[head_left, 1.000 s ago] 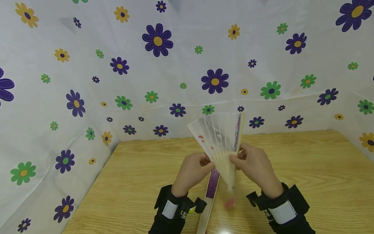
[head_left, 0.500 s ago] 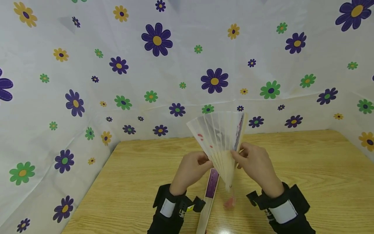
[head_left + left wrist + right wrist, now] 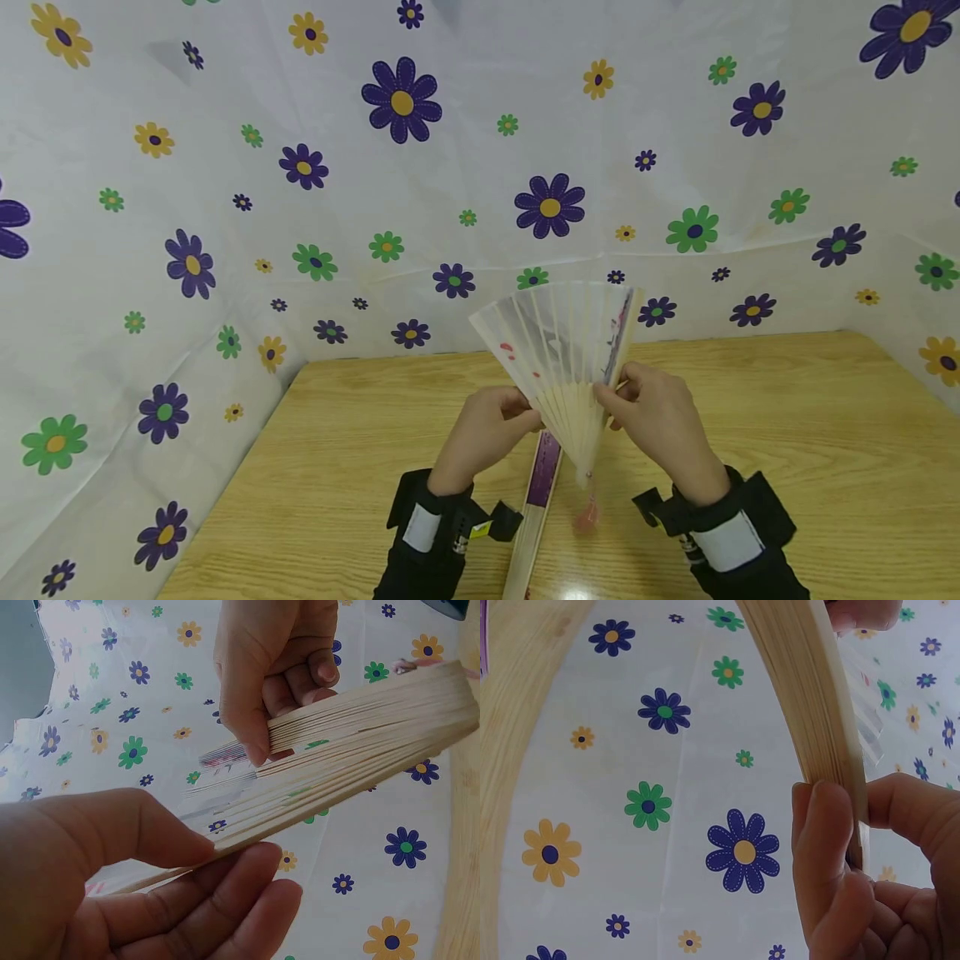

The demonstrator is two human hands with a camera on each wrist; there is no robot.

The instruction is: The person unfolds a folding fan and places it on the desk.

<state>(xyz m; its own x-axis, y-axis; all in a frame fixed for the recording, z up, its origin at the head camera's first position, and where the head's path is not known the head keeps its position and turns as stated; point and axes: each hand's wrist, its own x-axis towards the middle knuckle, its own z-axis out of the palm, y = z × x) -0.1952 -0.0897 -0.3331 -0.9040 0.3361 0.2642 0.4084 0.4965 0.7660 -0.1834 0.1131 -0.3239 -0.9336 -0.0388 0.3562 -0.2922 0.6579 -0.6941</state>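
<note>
A folding fan (image 3: pixel 558 358) with pale wooden ribs and a sheer white leaf is held up, partly spread, over the table. My left hand (image 3: pixel 491 433) pinches its left outer rib between thumb and fingers. On the other side, my right hand (image 3: pixel 656 417) grips the stack of still-folded ribs at the fan's right edge. From the pivot at the bottom hangs a pink tassel (image 3: pixel 587 515). The left wrist view shows the ribs (image 3: pixel 360 742) fanning from the pivot between both hands. In the right wrist view, fingers wrap the thick rib stack (image 3: pixel 810 690).
Beneath the fan, a long narrow box (image 3: pixel 534 517) with a purple section lies on the wooden table (image 3: pixel 337 467), running toward the front edge. A white cloth (image 3: pixel 450 183) printed with flowers forms the backdrop behind and beside the table.
The fan has spread wider, its left edge moving left with my left hand and its right edge tilting slightly right. Both hands have kept hold of it.
</note>
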